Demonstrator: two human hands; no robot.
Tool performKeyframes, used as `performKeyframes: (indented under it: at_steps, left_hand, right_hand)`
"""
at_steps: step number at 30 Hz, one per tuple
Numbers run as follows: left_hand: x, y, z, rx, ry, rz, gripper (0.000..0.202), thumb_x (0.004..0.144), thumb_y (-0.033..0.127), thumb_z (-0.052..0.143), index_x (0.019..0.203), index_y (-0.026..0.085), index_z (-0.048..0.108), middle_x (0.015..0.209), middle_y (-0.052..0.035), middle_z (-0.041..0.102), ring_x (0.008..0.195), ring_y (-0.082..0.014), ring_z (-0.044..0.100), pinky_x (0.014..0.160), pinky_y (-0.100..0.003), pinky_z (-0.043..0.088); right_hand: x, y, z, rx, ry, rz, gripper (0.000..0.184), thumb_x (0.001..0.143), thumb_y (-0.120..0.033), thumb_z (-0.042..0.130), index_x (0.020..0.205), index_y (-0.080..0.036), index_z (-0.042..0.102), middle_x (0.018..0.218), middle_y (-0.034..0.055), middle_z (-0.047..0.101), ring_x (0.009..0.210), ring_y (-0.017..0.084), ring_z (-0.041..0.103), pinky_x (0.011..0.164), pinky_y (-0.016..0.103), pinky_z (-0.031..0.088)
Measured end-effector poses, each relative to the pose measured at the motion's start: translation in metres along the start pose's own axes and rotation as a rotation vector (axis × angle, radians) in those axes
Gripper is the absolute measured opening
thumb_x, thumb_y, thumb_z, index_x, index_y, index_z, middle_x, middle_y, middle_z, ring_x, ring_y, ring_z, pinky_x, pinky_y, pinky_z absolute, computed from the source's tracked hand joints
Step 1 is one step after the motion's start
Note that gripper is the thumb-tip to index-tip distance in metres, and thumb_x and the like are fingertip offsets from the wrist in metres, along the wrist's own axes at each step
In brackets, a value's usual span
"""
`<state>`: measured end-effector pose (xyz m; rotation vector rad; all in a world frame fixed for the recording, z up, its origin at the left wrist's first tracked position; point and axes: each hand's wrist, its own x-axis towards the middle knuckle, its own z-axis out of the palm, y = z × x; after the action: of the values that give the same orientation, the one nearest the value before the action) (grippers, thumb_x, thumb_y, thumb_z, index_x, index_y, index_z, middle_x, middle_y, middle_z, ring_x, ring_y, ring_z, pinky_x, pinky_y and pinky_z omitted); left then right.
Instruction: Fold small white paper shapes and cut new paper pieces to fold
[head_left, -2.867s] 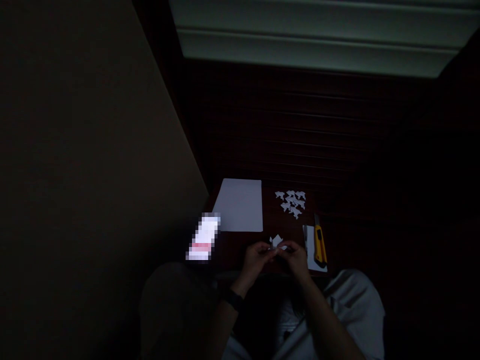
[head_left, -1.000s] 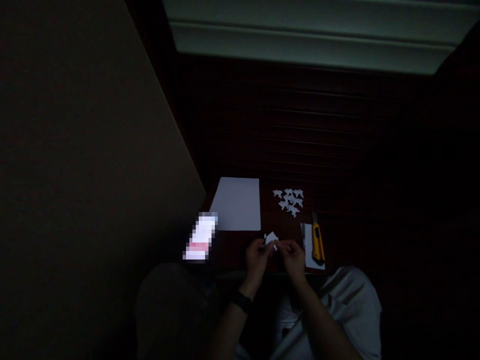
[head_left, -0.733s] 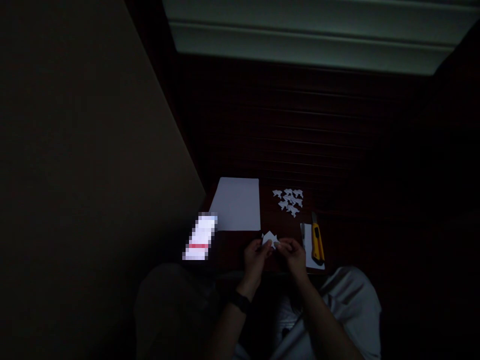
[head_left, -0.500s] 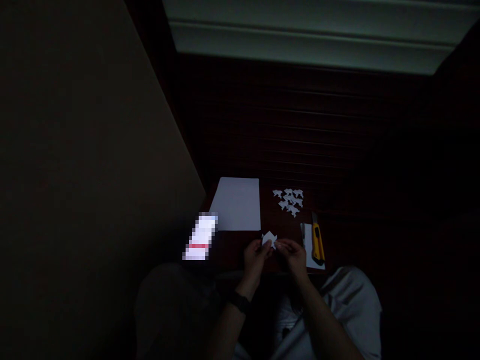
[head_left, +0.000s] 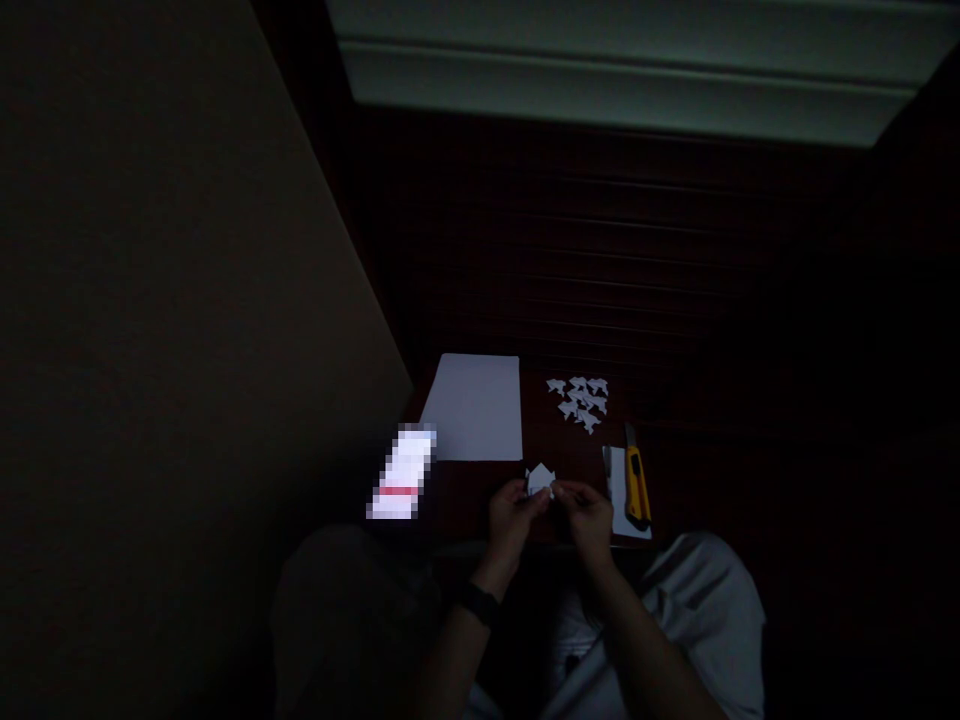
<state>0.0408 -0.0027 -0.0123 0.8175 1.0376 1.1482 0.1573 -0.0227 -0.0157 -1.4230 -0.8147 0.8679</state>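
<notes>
A small piece of folded white paper with a pointed top is pinched between my two hands, just above the near part of the dark table. My left hand grips its left side and lower edge, thumb on the front. At the lower right corner, the fingertips of my right hand press on the paper. Beyond them lies a loose group of small folded paper figures. The scene is dim, so the finer folds cannot be made out.
A large white sheet lies at the back left, beside a lit, pixelated screen. On the right, a yellow utility knife with its blade out rests on a narrow white paper strip. A wall rises at the left.
My left thumb has shifted down and right towards my right fingertips, uncovering more of the folded paper's front. The things on the table lie as before.
</notes>
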Motion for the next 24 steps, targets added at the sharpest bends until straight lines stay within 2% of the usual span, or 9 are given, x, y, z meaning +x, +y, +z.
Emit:
performKeyframes:
  at_steps: [7,15,19,24]
  left_hand:
    - [-0.0013,0.0013,0.0018,-0.016,-0.009,0.005,0.03,0.064,0.032,0.073,0.084,0.011,0.064,0.076,-0.0068,0.067,0.065,-0.0131,0.061,0.061,-0.022,0.048]
    - [0.0,-0.0014,0.0027,-0.006,-0.012,-0.001,0.027,0.066,0.03,0.072,0.084,0.011,0.064,0.077,-0.007,0.067,0.067,-0.0132,0.062,0.063,-0.023,0.05]
    - [-0.0001,0.0002,0.005,-0.036,0.021,-0.012,0.027,0.065,0.029,0.073,0.081,0.01,0.064,0.073,-0.0062,0.066,0.064,-0.0122,0.061,0.061,-0.023,0.05]
    - [-0.0013,0.0033,0.0062,-0.081,0.04,-0.022,0.028,0.061,0.028,0.075,0.079,0.01,0.063,0.073,-0.0062,0.066,0.064,-0.012,0.061,0.061,-0.022,0.05]
  right_hand:
    - [-0.0028,-0.0015,0.002,-0.043,0.058,-0.003,0.021,0.067,-0.036,0.068,0.076,-0.016,0.069,0.073,0.006,0.071,0.067,0.02,0.064,0.063,0.029,0.049]
    - [-0.002,0.0041,0.0017,-0.051,0.059,0.015,0.021,0.069,-0.035,0.067,0.077,-0.017,0.068,0.073,0.0058,0.07,0.067,0.02,0.064,0.062,0.029,0.048]
    - [-0.0005,0.0041,0.0001,0.04,-0.011,0.031,0.022,0.069,-0.034,0.068,0.083,-0.017,0.066,0.076,0.0055,0.07,0.069,0.019,0.064,0.063,0.029,0.049]
    - [0.0008,0.0002,-0.0025,0.126,-0.085,0.004,0.037,0.063,-0.03,0.073,0.097,-0.019,0.06,0.076,0.003,0.069,0.071,0.018,0.064,0.067,0.03,0.049]
